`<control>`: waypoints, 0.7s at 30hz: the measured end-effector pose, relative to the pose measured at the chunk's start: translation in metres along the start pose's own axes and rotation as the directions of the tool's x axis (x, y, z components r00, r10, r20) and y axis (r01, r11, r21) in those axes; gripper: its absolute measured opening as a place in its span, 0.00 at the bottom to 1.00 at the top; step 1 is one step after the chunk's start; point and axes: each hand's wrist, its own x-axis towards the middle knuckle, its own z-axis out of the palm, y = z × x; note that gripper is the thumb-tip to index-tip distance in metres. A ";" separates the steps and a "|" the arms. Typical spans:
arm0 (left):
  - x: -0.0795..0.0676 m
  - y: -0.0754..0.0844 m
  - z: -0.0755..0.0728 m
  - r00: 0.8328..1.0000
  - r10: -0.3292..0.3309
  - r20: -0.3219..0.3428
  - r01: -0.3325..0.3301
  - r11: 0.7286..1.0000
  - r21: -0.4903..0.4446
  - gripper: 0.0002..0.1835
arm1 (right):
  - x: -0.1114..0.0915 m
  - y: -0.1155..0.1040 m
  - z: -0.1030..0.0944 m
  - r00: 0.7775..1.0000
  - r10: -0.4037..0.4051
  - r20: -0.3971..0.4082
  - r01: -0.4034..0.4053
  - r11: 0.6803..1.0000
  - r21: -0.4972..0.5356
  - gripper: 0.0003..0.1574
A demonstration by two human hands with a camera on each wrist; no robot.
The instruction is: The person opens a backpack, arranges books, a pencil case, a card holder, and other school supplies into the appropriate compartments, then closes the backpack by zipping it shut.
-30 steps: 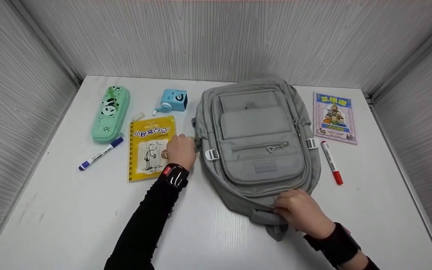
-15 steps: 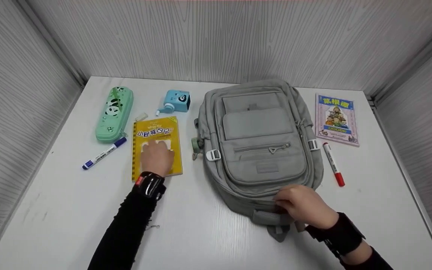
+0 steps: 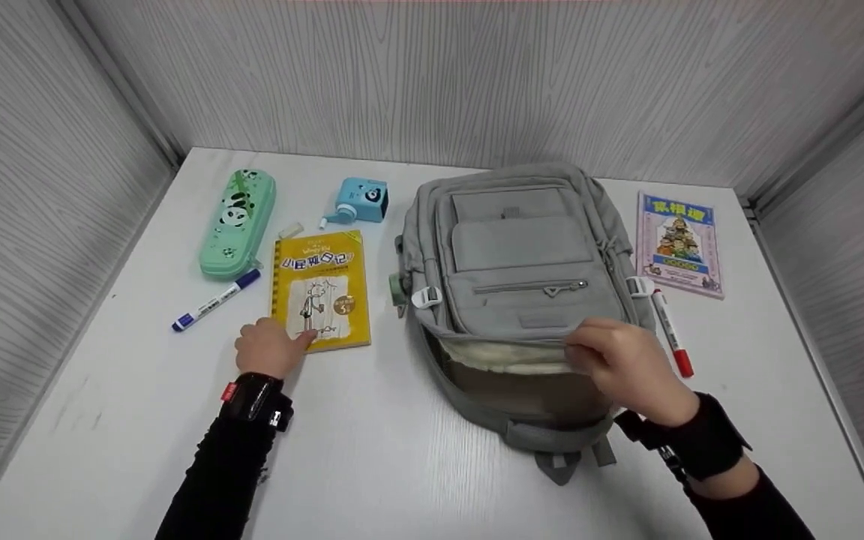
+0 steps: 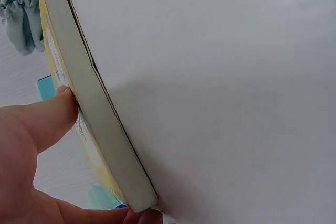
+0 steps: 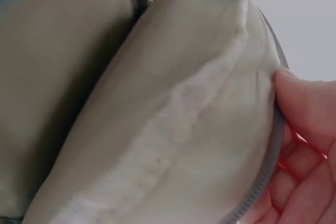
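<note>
My left hand point(image 3: 268, 349) is at the lower left corner of a yellow paperback book point(image 3: 340, 281). In the left wrist view its thumb lies on the cover and its fingertips curl at the corner of the book point(image 4: 94, 93), which rests on the table. My right hand point(image 3: 633, 369) pinches the zippered edge of the grey backpack point(image 3: 518, 247) and holds the front panel up. The main compartment gapes toward me, showing its pale lining point(image 5: 173, 119). In the right wrist view the thumb presses on the inner side of the zipper edge point(image 5: 270, 156).
Left of the book lie a green panda pencil case point(image 3: 233, 229) and a blue marker point(image 3: 214, 301). Behind it are an eraser point(image 3: 291, 230) and a blue pencil sharpener point(image 3: 363, 201). A pink-bordered book point(image 3: 678, 244) and red marker point(image 3: 672, 334) lie right of the backpack. Walls enclose the table.
My left hand has gone from the yellow book's right side across its cover to its lower left corner. My right hand has lifted the backpack's front panel, widening the opening.
</note>
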 end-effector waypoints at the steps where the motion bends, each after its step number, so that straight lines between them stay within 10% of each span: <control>1: 0.000 0.000 0.000 1.000 -0.016 0.007 0.016 1.000 -0.019 0.37 | 0.004 0.000 -0.003 1.000 0.003 -0.023 -0.003 1.000 0.009 0.10; 14: 0.005 -0.005 0.004 0.991 -0.117 0.058 0.127 0.971 -0.202 0.36 | 0.058 0.004 -0.032 0.994 0.038 -0.098 -0.030 0.996 0.080 0.06; 21: 0.006 -0.015 -0.005 0.963 -0.139 0.230 0.225 0.886 -0.406 0.41 | 0.072 0.005 -0.039 0.995 0.072 -0.075 -0.066 0.995 0.075 0.07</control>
